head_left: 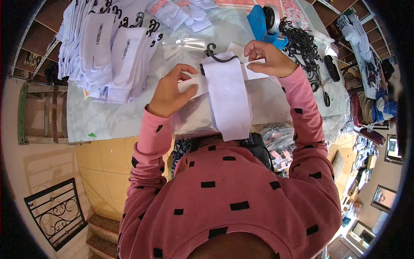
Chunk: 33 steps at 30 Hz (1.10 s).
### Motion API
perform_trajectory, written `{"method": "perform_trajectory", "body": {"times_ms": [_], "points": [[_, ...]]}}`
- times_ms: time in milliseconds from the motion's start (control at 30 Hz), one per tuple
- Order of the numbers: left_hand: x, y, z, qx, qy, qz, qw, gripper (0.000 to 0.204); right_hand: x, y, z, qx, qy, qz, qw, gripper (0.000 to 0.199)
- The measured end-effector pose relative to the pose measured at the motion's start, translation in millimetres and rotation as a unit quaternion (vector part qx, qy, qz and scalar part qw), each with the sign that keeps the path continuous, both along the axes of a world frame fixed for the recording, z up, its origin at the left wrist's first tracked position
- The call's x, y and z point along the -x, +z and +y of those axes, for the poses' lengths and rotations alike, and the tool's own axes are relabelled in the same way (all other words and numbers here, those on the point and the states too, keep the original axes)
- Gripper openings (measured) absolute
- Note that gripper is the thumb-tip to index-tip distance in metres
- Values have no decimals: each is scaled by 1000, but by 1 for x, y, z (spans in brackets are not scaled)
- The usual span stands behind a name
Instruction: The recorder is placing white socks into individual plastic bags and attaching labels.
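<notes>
A folded pair of white socks (228, 97) lies in front of me, its lower end reaching past the near table edge. A black plastic hook (220, 56) sits across the top of the socks. White paper (196, 87) sticks out on both sides of the socks; whether it is one strip running behind them is hidden. My left hand (172, 90) pinches the paper at the left between thumb and fingers. On the right, my right hand (268, 58) pinches the other paper end (255, 70). Clear plastic bags (194, 113) lie beneath and beside the socks.
Stacks of white socks with black hooks (101, 47) cover the table's (99, 116) left side. Labelled sock packs (183, 13) lie at the back. A blue tape dispenser (256, 26), a heap of black hooks (302, 45) and scissors (326, 98) are at the right.
</notes>
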<state>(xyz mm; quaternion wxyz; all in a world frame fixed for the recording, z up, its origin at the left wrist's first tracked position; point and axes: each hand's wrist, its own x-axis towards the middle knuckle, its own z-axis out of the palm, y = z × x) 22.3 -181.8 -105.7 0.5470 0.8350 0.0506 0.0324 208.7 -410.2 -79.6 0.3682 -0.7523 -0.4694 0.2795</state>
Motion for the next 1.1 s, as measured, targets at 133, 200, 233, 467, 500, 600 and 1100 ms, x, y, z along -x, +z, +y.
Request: {"method": "perform_trajectory", "body": {"times_ms": [133, 200, 233, 467, 500, 600, 1100], "points": [[-4, 13, -13, 283, -86, 77, 952, 32, 13, 12, 6, 33, 10, 206, 978, 28], [-10, 15, -17, 249, -70, 92, 962, 28, 13, 10, 8, 17, 53, 155, 986, 28], [-14, 16, -18, 214, -55, 106, 970, 24, 14, 12, 10, 17, 54, 155, 986, 28], [-50, 1, -18, -306, -44, -200, 930, 15, 14, 1, 17, -142, 56, -44, 987, 9], [-54, -4, -16, -287, -54, -210, 933, 19, 16, 1, 18, -125, 33, -26, 991, 8], [-49, -2, -14, -203, -24, -195, 959, 29, 16, -13, 18, -107, -3, -52, 993, 6], [-50, 1, -19, -281, -35, -195, 939, 14, 14, -16, 13, -198, 30, -40, 979, 7]]}}
